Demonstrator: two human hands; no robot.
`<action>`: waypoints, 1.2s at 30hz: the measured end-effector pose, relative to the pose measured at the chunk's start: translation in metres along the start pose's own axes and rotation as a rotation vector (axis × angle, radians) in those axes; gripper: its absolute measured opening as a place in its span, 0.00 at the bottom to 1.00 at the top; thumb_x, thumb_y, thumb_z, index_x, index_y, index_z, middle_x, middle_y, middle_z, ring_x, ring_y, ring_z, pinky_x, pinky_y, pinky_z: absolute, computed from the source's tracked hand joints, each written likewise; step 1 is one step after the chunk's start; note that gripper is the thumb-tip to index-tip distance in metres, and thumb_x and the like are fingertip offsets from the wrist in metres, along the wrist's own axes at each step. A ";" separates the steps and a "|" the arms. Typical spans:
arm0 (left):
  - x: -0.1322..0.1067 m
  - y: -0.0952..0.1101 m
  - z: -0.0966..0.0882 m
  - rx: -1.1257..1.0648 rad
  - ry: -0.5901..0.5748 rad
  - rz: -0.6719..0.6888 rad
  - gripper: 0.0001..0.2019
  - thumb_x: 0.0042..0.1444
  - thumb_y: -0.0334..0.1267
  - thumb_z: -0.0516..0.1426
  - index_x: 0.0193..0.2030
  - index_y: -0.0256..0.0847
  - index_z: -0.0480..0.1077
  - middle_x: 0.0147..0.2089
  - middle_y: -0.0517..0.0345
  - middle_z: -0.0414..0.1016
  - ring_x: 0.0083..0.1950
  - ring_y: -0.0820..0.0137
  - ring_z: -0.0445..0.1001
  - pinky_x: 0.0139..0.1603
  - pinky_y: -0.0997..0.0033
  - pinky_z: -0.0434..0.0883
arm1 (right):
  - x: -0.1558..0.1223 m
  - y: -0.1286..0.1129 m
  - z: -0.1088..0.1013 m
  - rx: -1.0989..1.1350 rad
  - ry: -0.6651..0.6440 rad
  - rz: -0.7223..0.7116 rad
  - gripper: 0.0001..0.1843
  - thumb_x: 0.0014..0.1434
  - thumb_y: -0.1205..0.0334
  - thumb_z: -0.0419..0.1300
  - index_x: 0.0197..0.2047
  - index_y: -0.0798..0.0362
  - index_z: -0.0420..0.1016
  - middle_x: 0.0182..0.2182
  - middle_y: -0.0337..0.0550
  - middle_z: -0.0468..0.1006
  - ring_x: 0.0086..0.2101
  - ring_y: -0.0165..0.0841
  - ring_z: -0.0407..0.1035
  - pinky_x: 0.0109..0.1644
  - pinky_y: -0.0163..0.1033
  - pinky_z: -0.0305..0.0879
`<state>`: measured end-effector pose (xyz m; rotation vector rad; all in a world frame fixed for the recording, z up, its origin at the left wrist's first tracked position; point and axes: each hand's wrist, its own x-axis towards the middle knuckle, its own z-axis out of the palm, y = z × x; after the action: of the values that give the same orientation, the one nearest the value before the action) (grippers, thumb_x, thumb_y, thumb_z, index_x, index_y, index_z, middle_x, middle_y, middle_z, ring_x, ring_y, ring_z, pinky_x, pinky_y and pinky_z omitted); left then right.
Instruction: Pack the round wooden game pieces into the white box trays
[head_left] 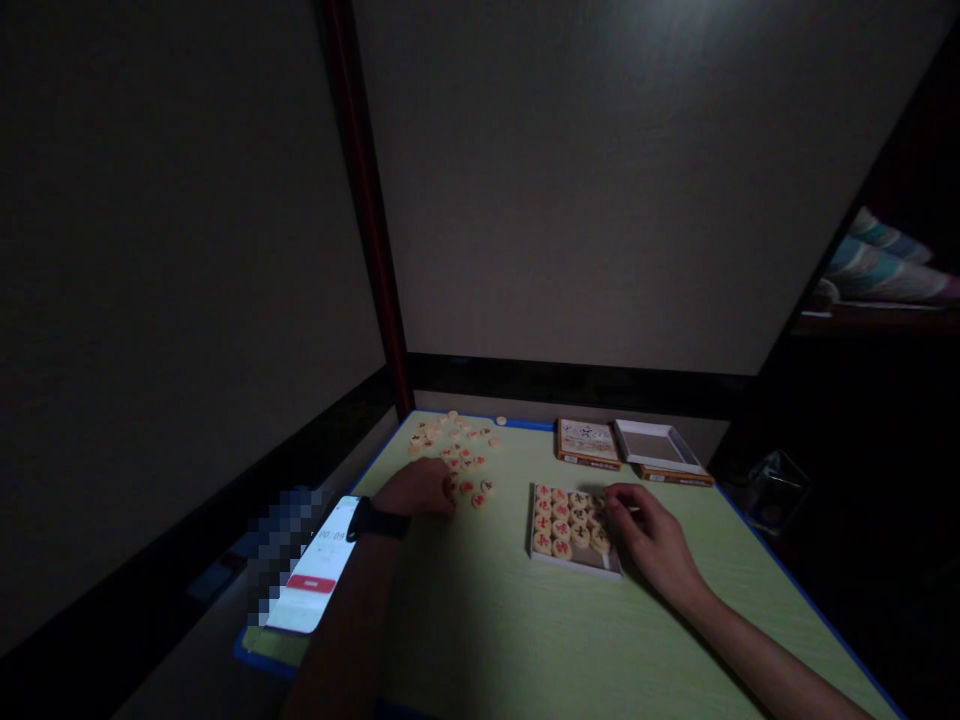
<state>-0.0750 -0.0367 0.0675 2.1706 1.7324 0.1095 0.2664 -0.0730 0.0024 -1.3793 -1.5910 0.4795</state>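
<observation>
Head view: left hand (424,486) curled beside loose pieces (478,501), right hand (649,528) at tray (577,568), grips unclear.

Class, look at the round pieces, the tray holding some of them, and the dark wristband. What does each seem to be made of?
Round pieces: probably wood or plastic; pale, smooth-looking, with red or black characters on top.
Tray: perhaps cardboard, judging by its thin, pale, straight walls.
Wristband: possibly rubber or fabric; dark and matte, too dim to settle.
</observation>
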 end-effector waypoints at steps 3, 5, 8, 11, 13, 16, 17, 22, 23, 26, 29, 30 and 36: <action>0.001 -0.004 -0.003 -0.025 -0.021 0.013 0.06 0.39 0.38 0.65 0.27 0.42 0.79 0.32 0.60 0.80 0.36 0.67 0.76 0.33 0.74 0.65 | 0.000 0.000 0.001 0.006 -0.001 0.002 0.20 0.59 0.44 0.54 0.39 0.51 0.75 0.36 0.48 0.80 0.34 0.40 0.74 0.38 0.42 0.70; 0.000 -0.008 -0.008 -0.055 -0.036 0.012 0.07 0.40 0.40 0.65 0.28 0.43 0.79 0.31 0.62 0.80 0.35 0.68 0.76 0.33 0.75 0.65 | 0.000 0.001 0.001 0.010 -0.006 0.007 0.20 0.59 0.44 0.54 0.40 0.51 0.75 0.37 0.47 0.80 0.34 0.39 0.74 0.37 0.42 0.70; -0.002 -0.014 -0.013 -0.040 -0.009 -0.053 0.09 0.41 0.41 0.65 0.32 0.44 0.80 0.31 0.62 0.80 0.34 0.69 0.75 0.31 0.75 0.64 | 0.001 0.002 0.001 0.010 -0.017 0.005 0.20 0.59 0.44 0.53 0.40 0.51 0.75 0.37 0.47 0.80 0.34 0.40 0.74 0.38 0.43 0.70; -0.002 -0.019 -0.010 0.039 0.032 -0.091 0.10 0.40 0.37 0.65 0.34 0.44 0.79 0.35 0.59 0.81 0.37 0.67 0.76 0.33 0.75 0.65 | 0.001 0.002 0.001 0.006 -0.015 0.001 0.19 0.59 0.44 0.53 0.39 0.51 0.75 0.37 0.47 0.80 0.35 0.40 0.74 0.39 0.43 0.70; -0.001 -0.023 -0.006 0.071 0.055 -0.106 0.10 0.41 0.35 0.64 0.34 0.43 0.79 0.38 0.57 0.81 0.40 0.66 0.76 0.34 0.74 0.66 | 0.001 0.002 0.001 -0.002 -0.005 -0.003 0.19 0.59 0.44 0.53 0.39 0.51 0.75 0.37 0.47 0.80 0.36 0.40 0.74 0.40 0.43 0.70; 0.003 -0.026 0.001 0.098 0.095 -0.130 0.07 0.42 0.33 0.64 0.32 0.41 0.78 0.38 0.55 0.80 0.41 0.64 0.76 0.35 0.73 0.66 | 0.001 0.002 0.001 -0.007 -0.005 0.005 0.19 0.59 0.44 0.53 0.39 0.51 0.74 0.37 0.47 0.80 0.36 0.40 0.74 0.40 0.43 0.70; 0.004 -0.026 0.002 0.103 0.106 -0.132 0.06 0.43 0.33 0.63 0.31 0.41 0.78 0.37 0.55 0.79 0.41 0.64 0.76 0.35 0.73 0.65 | 0.001 0.003 0.001 -0.006 -0.010 0.009 0.19 0.60 0.44 0.53 0.40 0.51 0.74 0.37 0.46 0.80 0.35 0.40 0.74 0.39 0.43 0.70; 0.004 -0.023 -0.003 0.048 0.077 -0.109 0.04 0.45 0.36 0.62 0.29 0.41 0.77 0.34 0.56 0.79 0.38 0.66 0.75 0.34 0.73 0.64 | 0.001 0.005 0.001 -0.010 -0.011 0.005 0.20 0.60 0.44 0.53 0.41 0.51 0.74 0.38 0.47 0.80 0.36 0.39 0.74 0.40 0.43 0.70; 0.003 -0.021 -0.005 0.012 0.049 -0.088 0.05 0.46 0.38 0.61 0.28 0.41 0.77 0.32 0.57 0.79 0.37 0.67 0.75 0.33 0.73 0.64 | 0.001 0.005 0.001 -0.012 -0.011 0.003 0.20 0.60 0.44 0.53 0.41 0.51 0.74 0.38 0.47 0.80 0.36 0.39 0.74 0.40 0.42 0.70; 0.001 -0.015 -0.009 -0.104 -0.017 0.010 0.09 0.45 0.42 0.61 0.30 0.40 0.78 0.30 0.59 0.79 0.35 0.67 0.75 0.33 0.73 0.65 | 0.001 0.005 0.000 -0.013 -0.016 0.000 0.20 0.60 0.44 0.53 0.41 0.51 0.74 0.37 0.46 0.80 0.35 0.39 0.74 0.39 0.42 0.70; 0.001 -0.012 -0.009 -0.155 -0.048 0.073 0.10 0.42 0.41 0.63 0.31 0.40 0.78 0.33 0.60 0.80 0.37 0.67 0.76 0.36 0.74 0.66 | 0.001 0.003 0.000 -0.017 -0.014 -0.001 0.20 0.60 0.44 0.53 0.40 0.51 0.74 0.37 0.46 0.80 0.34 0.39 0.74 0.39 0.42 0.70; 0.001 -0.011 -0.008 -0.161 -0.056 0.074 0.10 0.41 0.40 0.62 0.31 0.40 0.78 0.33 0.60 0.80 0.37 0.67 0.76 0.36 0.74 0.66 | 0.001 0.002 0.000 -0.017 -0.013 -0.001 0.20 0.60 0.44 0.53 0.40 0.51 0.75 0.37 0.46 0.81 0.34 0.39 0.74 0.39 0.42 0.70; 0.001 -0.008 -0.004 -0.184 -0.085 0.050 0.10 0.41 0.37 0.62 0.33 0.40 0.77 0.36 0.59 0.80 0.39 0.66 0.77 0.38 0.74 0.68 | 0.000 0.000 0.000 -0.007 0.005 -0.013 0.18 0.60 0.45 0.53 0.39 0.50 0.75 0.36 0.46 0.81 0.35 0.39 0.74 0.39 0.42 0.70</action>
<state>-0.0835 -0.0329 0.0683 2.0552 1.5571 0.1793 0.2666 -0.0730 0.0032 -1.3737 -1.5980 0.4631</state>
